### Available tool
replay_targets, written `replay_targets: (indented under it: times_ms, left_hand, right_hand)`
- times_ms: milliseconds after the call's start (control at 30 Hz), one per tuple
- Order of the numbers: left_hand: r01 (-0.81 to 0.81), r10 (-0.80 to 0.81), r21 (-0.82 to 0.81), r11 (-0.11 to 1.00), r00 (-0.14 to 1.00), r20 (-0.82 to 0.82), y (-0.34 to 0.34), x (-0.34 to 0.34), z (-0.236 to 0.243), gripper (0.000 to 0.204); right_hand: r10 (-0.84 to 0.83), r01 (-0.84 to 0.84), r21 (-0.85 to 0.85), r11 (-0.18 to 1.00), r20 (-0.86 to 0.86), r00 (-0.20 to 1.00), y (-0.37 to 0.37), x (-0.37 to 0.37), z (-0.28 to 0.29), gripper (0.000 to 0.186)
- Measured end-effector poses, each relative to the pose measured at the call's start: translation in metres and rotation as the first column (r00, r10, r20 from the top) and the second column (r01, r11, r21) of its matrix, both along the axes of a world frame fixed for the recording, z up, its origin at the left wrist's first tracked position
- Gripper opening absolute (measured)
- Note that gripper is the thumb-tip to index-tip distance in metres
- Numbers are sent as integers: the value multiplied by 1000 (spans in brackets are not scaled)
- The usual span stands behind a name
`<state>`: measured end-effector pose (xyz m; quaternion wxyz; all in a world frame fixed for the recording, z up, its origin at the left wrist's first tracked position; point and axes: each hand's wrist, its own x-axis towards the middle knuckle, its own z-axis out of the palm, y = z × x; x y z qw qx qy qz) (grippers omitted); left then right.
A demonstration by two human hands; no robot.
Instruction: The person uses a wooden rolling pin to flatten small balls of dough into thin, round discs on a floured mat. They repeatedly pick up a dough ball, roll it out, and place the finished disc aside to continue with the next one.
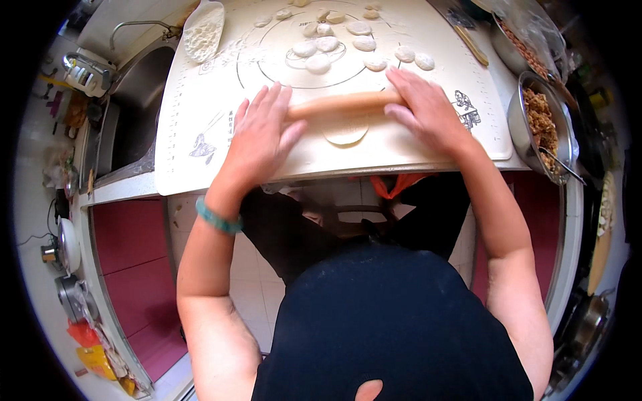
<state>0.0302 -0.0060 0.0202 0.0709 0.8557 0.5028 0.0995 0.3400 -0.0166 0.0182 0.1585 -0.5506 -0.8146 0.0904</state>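
A wooden rolling pin [344, 104] lies across a thin round dough wrapper [346, 133] on a cream pastry mat [200, 100]. My left hand [262, 134] presses flat on the pin's left end, fingers spread. My right hand [424, 107] presses flat on its right end. Several small flattened dough pieces [328, 45] lie further back on the mat. A green bead bracelet [218, 218] circles my left wrist.
A pile of flour [203, 32] sits at the mat's back left, beside a steel sink [137, 93] with a tap. A steel bowl of minced filling [543, 123] with a utensil stands at the right. More pots and pans line the right edge.
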Motion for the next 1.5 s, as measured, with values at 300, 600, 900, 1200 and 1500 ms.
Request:
replay_targets:
  times_ms: [300, 600, 900, 1200, 1500]
  left_hand:
    - [29, -29, 28, 999, 999, 22, 4, -3, -17, 68]
    - [121, -119, 70, 990, 993, -26, -38, -10, -15, 67]
    - [-32, 32, 45, 998, 999, -5, 18, 10, 0, 65]
    - [7, -8, 33, 999, 999, 51, -24, -6, -16, 65]
    - [76, -75, 70, 995, 997, -24, -47, -13, -10, 65]
  right_hand:
    - [-24, 3, 97, 995, 224, 974, -11, -2, 3, 77]
    - [81, -114, 95, 989, 293, 953, -67, 0, 4, 85]
    - [-2, -5, 72, 997, 107, 994, -7, -1, -7, 74]
    - [42, -89, 181, 980, 249, 968, -34, -13, -2, 79]
    - [105, -129, 90, 988, 238, 966, -62, -12, -4, 78]
